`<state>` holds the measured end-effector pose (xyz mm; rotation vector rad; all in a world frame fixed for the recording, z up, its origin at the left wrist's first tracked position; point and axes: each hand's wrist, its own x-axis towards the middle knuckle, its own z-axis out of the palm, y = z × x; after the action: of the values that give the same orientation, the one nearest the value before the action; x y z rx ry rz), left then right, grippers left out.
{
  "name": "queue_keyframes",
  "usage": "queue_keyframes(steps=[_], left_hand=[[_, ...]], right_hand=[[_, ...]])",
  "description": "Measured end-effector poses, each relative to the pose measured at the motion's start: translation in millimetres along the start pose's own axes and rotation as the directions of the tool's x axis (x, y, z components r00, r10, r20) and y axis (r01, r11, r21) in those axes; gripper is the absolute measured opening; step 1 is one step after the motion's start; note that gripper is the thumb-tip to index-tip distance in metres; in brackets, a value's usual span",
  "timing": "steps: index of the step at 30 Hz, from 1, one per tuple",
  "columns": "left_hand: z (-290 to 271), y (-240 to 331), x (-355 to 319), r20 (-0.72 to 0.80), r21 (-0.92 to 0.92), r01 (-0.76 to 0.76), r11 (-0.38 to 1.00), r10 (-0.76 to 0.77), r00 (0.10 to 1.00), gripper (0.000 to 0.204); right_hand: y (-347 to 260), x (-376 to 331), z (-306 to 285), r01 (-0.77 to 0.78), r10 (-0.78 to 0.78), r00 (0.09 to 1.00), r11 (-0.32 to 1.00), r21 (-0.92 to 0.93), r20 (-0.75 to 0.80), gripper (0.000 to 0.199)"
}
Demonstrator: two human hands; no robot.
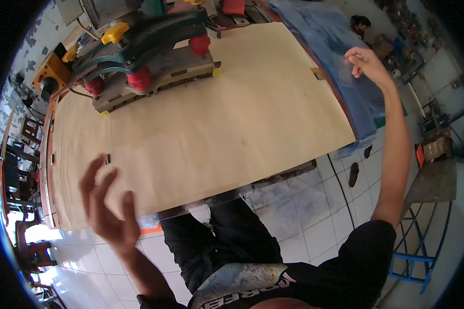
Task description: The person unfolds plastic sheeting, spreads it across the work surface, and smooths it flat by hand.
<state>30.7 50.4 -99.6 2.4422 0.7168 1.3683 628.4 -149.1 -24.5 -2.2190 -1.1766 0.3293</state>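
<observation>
Tan sheet (211, 129) bare mid-span; left hand (111, 221) over edge.

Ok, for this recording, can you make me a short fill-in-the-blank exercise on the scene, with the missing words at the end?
1. The left hand, seen against the tan sheet, holds ____.
2. The right hand appears against plastic that is ____ in colour.
3. In the picture, the press stands to the ____ of the plastic.
4. The big knob on the press is coloured ____.

Missing words: nothing; blue; left; yellow.
</observation>
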Motion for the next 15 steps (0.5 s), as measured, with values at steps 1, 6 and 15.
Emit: queue_keyframes(steps=[1,6,15], left_hand=[[22.4,27.3,0.2,0.007,-0.169,-0.005,0.986,0.006,1.000,0.035],[141.8,139.1,31.5,0.318,-0.690,0.007,0.723,0.295,0.901,0.036],[318.5,206.7,55.6,0.558,-0.766,0.628,0.140,-0.340,0.757,0.059]], right_hand=[[5.7,-2.5,4.0,0.057,-0.056,0.998,0.998,0.035,-0.024,0.019],[-32.5,-22.8,41.6,0.107,-0.107,0.994,0.994,0.015,-0.021,0.024],[-47.9,-60.3,85.3,0.021,-0.056,0.995,0.931,0.365,0.088,0.026]])
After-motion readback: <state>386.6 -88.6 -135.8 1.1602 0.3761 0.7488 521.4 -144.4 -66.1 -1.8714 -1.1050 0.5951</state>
